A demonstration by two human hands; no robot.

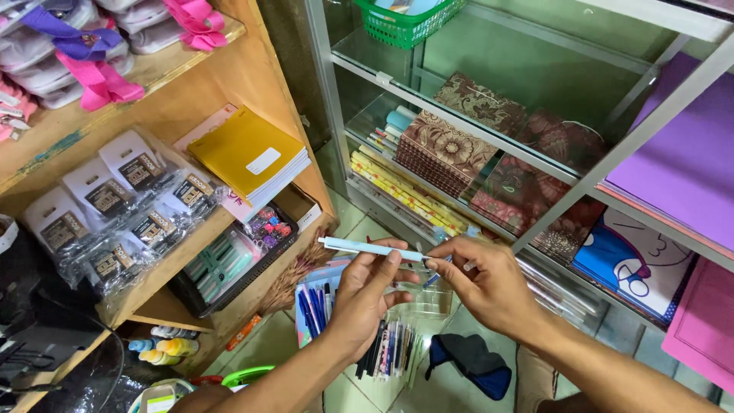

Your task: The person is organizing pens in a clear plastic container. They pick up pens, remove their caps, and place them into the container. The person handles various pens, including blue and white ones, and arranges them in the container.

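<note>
My left hand (363, 294) holds a pale blue pen (365, 246) level, its thumb and fingers pinched on the barrel near the right end. My right hand (482, 279) meets it from the right, fingertips closed on the pen's tip end, where a small blue piece (433, 280) shows below. Both hands hover above an open clear box of pens (321, 302) on the tiled floor.
A wooden shelf unit at left carries yellow notebooks (248, 153), bagged packets (115, 206) and a tray of small items (229, 264). A glass cabinet at right holds patterned books (443, 145), rolled paper (405, 191) and purple sheets (680, 153). A dark blue pouch (470, 363) lies on the floor.
</note>
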